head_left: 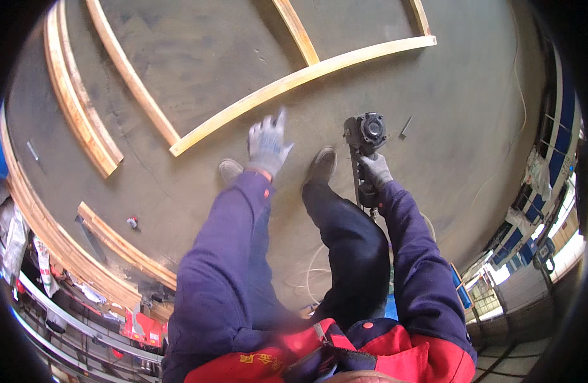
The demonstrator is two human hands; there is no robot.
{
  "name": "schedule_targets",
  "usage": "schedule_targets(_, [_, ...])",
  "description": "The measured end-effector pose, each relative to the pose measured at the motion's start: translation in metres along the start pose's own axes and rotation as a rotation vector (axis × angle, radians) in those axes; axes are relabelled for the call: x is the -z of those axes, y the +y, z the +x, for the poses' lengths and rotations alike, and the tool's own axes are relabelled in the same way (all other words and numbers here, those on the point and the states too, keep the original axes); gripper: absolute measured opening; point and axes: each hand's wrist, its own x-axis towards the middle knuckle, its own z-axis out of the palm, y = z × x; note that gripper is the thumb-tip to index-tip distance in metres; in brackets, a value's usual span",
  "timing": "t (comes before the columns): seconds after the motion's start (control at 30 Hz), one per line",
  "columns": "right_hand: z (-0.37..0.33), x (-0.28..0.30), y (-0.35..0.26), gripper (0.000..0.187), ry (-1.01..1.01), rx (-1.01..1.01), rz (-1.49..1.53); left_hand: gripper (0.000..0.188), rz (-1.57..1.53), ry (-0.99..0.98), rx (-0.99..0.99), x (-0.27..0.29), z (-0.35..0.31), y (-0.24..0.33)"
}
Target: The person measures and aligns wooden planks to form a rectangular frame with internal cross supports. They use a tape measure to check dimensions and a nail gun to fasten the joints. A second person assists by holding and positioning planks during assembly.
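Observation:
A black pneumatic nail gun (365, 131) hangs from my right hand (377, 168), whose gloved fingers wrap round its handle. Held out over the floor, my left hand (268, 144) wears a grey glove; its fingers are spread and nothing is in them. Just ahead of it lies a pale timber frame. Its near board (294, 80) runs crosswise, and other boards join it, among them a left side board (131, 80) and a middle board (297, 32). The left hand is apart from the wood.
Loose timber lengths (77, 96) lie at the left, with more boards (125, 246) nearer me. A strip of nails (406, 126) is right of the nail gun. A thin hose (310, 274) curls behind my legs. Blue metal racking (533, 210) stands along the right.

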Motion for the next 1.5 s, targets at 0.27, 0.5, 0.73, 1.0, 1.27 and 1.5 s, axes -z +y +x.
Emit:
schedule_targets(0.27, [0.033,0.013,0.009,0.026,-0.063,0.02,-0.097,0.085,0.301,0.12,-0.176,-0.059,0.231,0.038])
schedule_targets(0.5, [0.034,0.018,0.015,0.032,-0.055,0.355,-0.137,0.085,0.303,0.06,-0.284,-0.098,0.265,0.022])
schedule_targets(0.73, [0.045,0.035,0.017,0.032,-0.18,0.093,-0.1,0.057,0.342,0.078,-0.313,-0.095,0.269,0.029])
schedule_targets(1.0, [0.066,0.046,0.038,0.029,-0.212,0.228,-0.179,0.072,0.248,0.122,-0.233,-0.111,0.262,0.023])
schedule_targets(1.27, [0.05,0.031,0.062,0.023,-0.113,0.332,-0.147,0.092,0.257,0.088,-0.261,-0.093,0.251,0.027])
schedule_targets(1.5, [0.032,0.028,0.06,0.025,-0.138,0.367,-0.031,0.091,0.327,0.064,-0.189,-0.093,0.249,0.034])
